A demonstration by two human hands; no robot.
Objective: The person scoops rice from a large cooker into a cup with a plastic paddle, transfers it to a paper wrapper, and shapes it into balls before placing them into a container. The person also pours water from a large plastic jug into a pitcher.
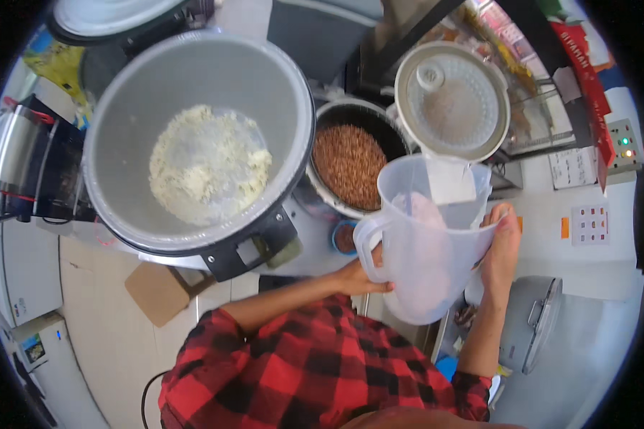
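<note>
A translucent plastic pitcher [416, 257] is held up between both hands, tilted, in front of my chest. My left hand [360, 278] grips it low by the handle, with the fingers partly hidden behind it. On the pitcher's other side, my right hand [500, 246] holds the wall near the rim. Something pinkish shows blurred through the plastic; I cannot tell whether it is inside. Beyond the pitcher, an uncovered rice cooker [322, 185] holds reddish-brown grains [349, 163]. Its raised lid [453, 102] has a wet-looking inner side.
To the left, a large open rice cooker [123, 128] contains white rice remnants [198, 182]. A small blue-rimmed cup [344, 237] stands by the counter's front edge. Another large grey cooker [528, 324] is at the right. A brown stool [156, 294] stands on the tiled floor.
</note>
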